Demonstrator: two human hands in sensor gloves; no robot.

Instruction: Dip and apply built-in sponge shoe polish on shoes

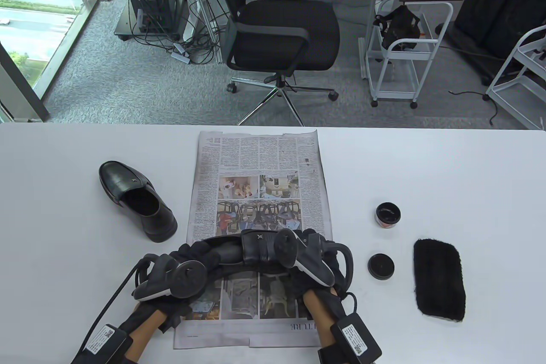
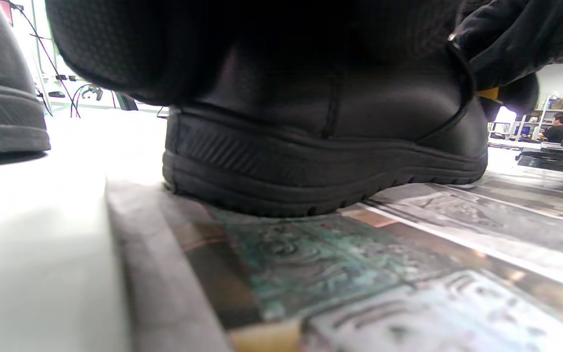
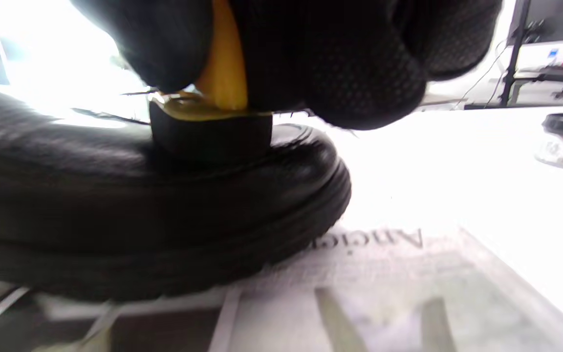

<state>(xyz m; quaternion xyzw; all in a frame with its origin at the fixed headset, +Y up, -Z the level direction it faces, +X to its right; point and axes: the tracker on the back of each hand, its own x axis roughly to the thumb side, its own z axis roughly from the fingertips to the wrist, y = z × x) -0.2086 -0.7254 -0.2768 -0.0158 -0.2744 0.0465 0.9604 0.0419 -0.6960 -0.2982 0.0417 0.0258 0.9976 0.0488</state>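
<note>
The left hand point(image 1: 179, 278) is gripping the heel of a black shoe point(image 2: 320, 161) lying on the newspaper point(image 1: 260, 193) at the bench's point(image 1: 448, 167) six o'clock. The right hand point(image 3: 311, 54) is pinching a sponge applicator point(image 3: 210, 129), seemingly pressing it onto the toe. The open polish tin point(image 1: 387, 214) is sitting at three o'clock.

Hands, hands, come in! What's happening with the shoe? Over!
Left hand holds shoe on newspaper. Right hand presses sponge on toe. Nothing blocking.
</note>
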